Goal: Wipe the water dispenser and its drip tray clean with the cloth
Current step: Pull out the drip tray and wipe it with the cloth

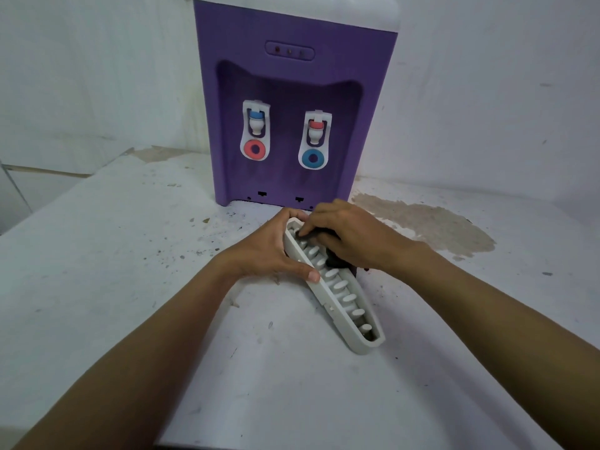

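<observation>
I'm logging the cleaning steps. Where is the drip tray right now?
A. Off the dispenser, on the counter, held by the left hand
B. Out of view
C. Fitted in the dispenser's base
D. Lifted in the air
A: the drip tray lies on the counter before the dispenser, steadied by the left hand while the right hand presses a dark cloth into it.

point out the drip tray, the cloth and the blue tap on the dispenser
drip tray [354, 315], head view, on the ribbed near end
cloth [334, 259], head view, on the dark fold under the right hand
blue tap [256, 116], head view, on its blue cap
</observation>
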